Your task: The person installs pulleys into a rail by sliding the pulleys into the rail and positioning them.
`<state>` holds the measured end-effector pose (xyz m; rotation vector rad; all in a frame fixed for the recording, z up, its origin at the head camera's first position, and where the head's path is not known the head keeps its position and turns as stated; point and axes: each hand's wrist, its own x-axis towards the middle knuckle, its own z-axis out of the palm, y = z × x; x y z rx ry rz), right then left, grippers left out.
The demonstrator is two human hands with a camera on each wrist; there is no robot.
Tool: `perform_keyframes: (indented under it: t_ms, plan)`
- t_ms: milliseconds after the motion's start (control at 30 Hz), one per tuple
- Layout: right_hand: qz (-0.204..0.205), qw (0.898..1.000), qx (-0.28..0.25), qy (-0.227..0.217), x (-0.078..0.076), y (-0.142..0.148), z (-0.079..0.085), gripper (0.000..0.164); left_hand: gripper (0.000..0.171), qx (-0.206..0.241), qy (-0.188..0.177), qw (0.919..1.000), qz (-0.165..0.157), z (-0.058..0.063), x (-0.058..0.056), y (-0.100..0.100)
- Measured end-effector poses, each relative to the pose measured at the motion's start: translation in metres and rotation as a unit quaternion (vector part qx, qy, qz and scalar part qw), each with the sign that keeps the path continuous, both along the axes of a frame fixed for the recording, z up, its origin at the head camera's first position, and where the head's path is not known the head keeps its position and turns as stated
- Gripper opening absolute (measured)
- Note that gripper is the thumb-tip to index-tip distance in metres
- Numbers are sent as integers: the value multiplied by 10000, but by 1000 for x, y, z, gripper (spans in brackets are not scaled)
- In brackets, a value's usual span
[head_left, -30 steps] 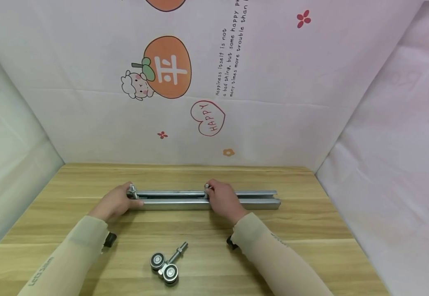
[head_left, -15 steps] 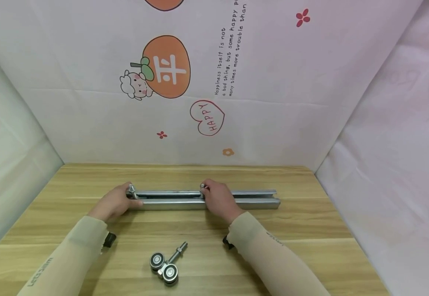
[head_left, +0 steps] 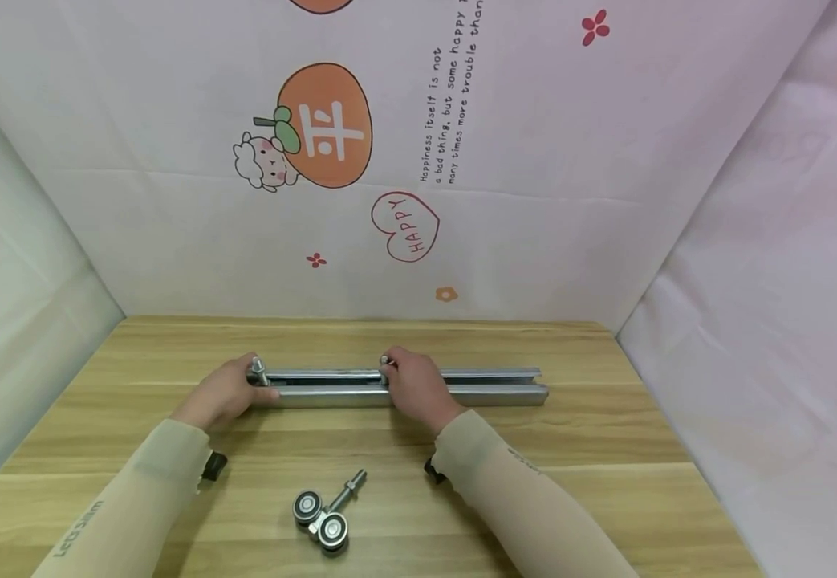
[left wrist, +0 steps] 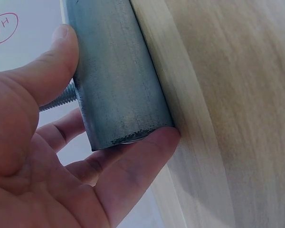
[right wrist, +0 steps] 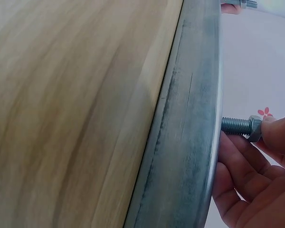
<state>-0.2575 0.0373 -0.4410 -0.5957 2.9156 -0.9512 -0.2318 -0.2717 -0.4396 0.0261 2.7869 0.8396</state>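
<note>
A silver metal channel track [head_left: 493,396] lies lengthwise on the table, its slot facing up. My left hand [head_left: 221,393] grips its left end; in the left wrist view the thumb lies on the upper edge and a fingertip [left wrist: 166,137] reaches the end's lower corner. An upright bolt [head_left: 259,372] stands in the slot beside that hand. My right hand [head_left: 421,389] pinches a second threaded bolt [right wrist: 235,126], near its nut [right wrist: 255,128], which sticks up from the slot left of the track's middle. Whatever lies under both bolts is hidden inside the track.
A loose roller trolley [head_left: 320,520] with wheels and a threaded bolt lies on the wooden table [head_left: 570,482], nearer than the track. Behind the table stands a printed white cloth [head_left: 534,241], with more cloth at both sides.
My right hand has slid left along the track with the bolt it pinches, closer to the left bolt. The left hand stays on the track's end, and the loose trolley has not moved.
</note>
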Motion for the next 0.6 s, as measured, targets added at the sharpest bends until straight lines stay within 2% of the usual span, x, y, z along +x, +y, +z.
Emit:
perform_keyframes:
  t_ms: [133,200,600]
  plan:
    - [-37,10000,47,-36,-1,-3,-1,22,79,-38,74,10000,-35,-1,-1,0]
    - [-46,10000,65,-21,-1,-4,-1,22,86,-59,79,9999,-41,-2,-1,-1]
    - [-99,9999,18,-98,1,-9,-2,24,95,-68,4,10000,-14,-2,-2,0]
